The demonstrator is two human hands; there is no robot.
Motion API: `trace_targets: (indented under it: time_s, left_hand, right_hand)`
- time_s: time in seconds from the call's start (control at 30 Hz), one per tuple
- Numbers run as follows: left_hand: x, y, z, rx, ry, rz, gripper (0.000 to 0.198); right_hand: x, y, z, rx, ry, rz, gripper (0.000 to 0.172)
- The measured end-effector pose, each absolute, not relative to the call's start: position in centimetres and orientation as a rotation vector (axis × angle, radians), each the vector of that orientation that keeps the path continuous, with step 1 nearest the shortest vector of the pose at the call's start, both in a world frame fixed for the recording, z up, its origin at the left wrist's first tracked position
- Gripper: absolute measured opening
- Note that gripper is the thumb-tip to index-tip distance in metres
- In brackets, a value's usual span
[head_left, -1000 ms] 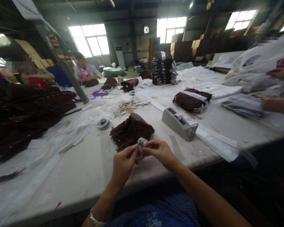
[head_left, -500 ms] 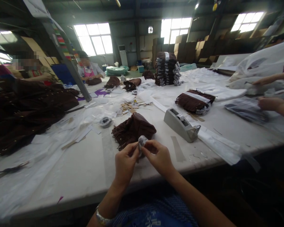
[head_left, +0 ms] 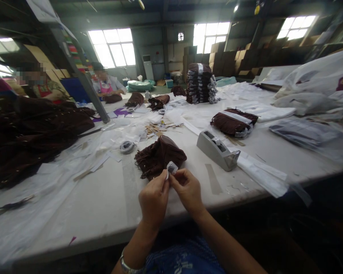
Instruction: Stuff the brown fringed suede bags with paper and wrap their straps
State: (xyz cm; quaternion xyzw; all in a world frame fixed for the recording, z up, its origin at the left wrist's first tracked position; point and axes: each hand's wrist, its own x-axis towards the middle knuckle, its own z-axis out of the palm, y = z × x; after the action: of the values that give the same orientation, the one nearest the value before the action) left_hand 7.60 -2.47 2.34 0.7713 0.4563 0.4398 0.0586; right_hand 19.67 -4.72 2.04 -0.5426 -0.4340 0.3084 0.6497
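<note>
Both hands meet in front of a dark brown fringed bag (head_left: pixel 161 154) that lies on the white table. My left hand (head_left: pixel 154 196) pinches a small piece wrapped in white paper (head_left: pixel 172 167), fingers closed. My right hand (head_left: pixel 188 189) is closed on the same piece from the other side, fingertips touching those of the left. What the paper wraps is partly hidden by the fingers. A grey tape dispenser (head_left: pixel 218 150) stands to the right of the bag. Left of the bag lies a wrapped grey ring-shaped coil (head_left: pixel 127 147).
A brown bag with a white paper band (head_left: pixel 234 121) lies behind the dispenser. Farther back stands a tall stack of banded bags (head_left: pixel 200 83). A dark heap of bags (head_left: pixel 34 133) fills the left. Two people sit across the table, near a metal post (head_left: pixel 94 91).
My left wrist has turned, and both hands still pinch the white-wrapped piece, now slightly lower. Another person's hands at the right edge have withdrawn from the plastic-wrapped package there.
</note>
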Motion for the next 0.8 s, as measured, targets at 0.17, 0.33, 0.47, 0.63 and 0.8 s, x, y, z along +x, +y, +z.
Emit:
trace_targets:
  time_s: [0.17, 0.33, 0.47, 0.63, 0.8]
  left_hand:
    - [7.7, -2.6, 2.1, 2.375, 1.32, 1.333, 0.037]
    - [8.0, -2.8, 2.0, 2.369, 1.281, 1.335, 0.041]
    - [8.4, -2.9, 1.5, 2.394, 1.263, 1.326, 0.05]
    - [8.4, -2.5, 0.9, 2.36, 1.246, 1.323, 0.049]
    - [7.2, -1.2, 2.3, 2.055, 1.077, 1.197, 0.037]
  right_hand:
    - [19.5, -4.5, 1.8, -1.198, -0.929, 0.756, 0.026]
    - [19.7, -4.3, 1.9, -1.233, -0.924, 0.764, 0.025]
    - [19.9, -4.3, 2.3, -1.214, -0.919, 0.794, 0.022]
    - [19.9, -4.5, 2.4, -1.145, -0.936, 0.835, 0.03]
    - [20.5, -4.1, 2.0, -1.159, -0.893, 0.821, 0.027]
